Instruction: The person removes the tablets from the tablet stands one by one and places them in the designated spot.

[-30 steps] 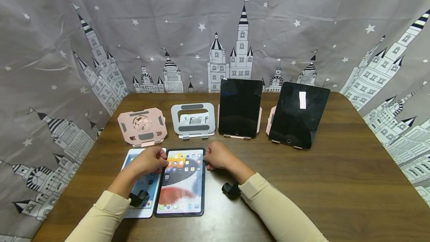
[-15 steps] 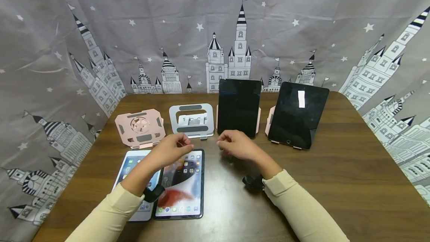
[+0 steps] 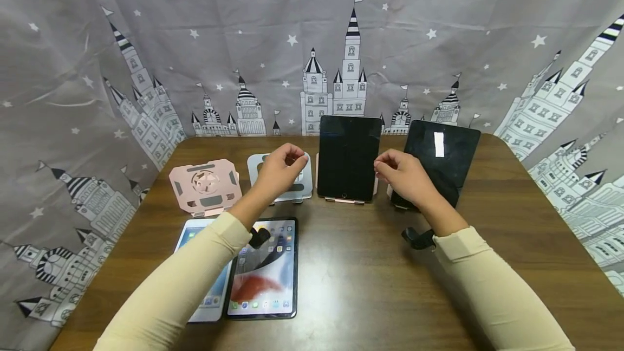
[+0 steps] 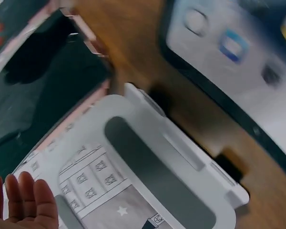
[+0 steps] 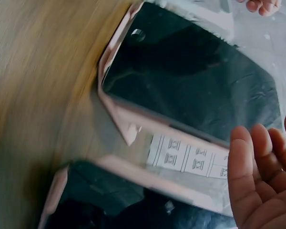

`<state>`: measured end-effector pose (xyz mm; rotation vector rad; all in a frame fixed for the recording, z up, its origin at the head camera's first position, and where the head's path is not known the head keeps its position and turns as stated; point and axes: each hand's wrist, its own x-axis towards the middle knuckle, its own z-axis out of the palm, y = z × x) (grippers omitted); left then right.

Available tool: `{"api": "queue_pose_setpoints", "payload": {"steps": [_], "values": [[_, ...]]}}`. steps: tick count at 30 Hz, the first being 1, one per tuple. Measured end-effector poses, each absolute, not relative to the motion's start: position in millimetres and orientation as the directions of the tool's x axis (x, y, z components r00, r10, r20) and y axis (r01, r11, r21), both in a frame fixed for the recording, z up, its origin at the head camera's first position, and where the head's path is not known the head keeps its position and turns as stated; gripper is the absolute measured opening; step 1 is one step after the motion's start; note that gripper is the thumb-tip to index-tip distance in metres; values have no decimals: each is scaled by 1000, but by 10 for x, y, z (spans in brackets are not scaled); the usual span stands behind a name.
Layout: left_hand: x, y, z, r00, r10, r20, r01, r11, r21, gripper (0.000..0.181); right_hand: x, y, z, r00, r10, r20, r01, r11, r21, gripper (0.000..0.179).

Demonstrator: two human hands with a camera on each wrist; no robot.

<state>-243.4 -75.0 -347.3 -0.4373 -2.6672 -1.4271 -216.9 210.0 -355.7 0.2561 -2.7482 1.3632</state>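
Note:
Between my two hands in the head view, a black tablet leans upright on a pink stand. My left hand is raised in front of the white tablet stand, its fingers loosely bent with nothing in them. My right hand hovers beside that tablet's right edge, overlapping a second black tablet that bears a white strip. Its fingers are relaxed and hold nothing in the right wrist view.
Two lit tablets lie flat on the wooden table: a dark-rimmed one and a white one, partly under my left sleeve. A pink stand without a tablet stands at the left. A castle-print curtain hangs behind.
Both hands have left the dark-rimmed tablet's sides, rising and moving right and farther back toward the standing black tablet. The tablets and stands keep their places.

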Motion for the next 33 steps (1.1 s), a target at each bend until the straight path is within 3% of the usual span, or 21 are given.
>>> {"api": "queue_pose_setpoints", "payload": {"steps": [5,9,20,33], "values": [[-2573,-636,-3490,-941,227,251,338,592,732,15,-2233,2216,-3514,-978,-89,189,-198,684,-702,25],[-2688,-572,-3473,-956,169,240,293,588,754,19,-2316,2220,-3457,-971,-51,233,-198,718,-668,22],[-2866,-391,-3416,-972,134,193,235,514,825,24,-2512,2184,-3391,-970,-24,240,-185,715,-674,27],[-2965,-279,-3480,-963,108,248,267,524,809,26,-2639,2157,-3419,-968,0,252,-185,678,-712,28]]}}
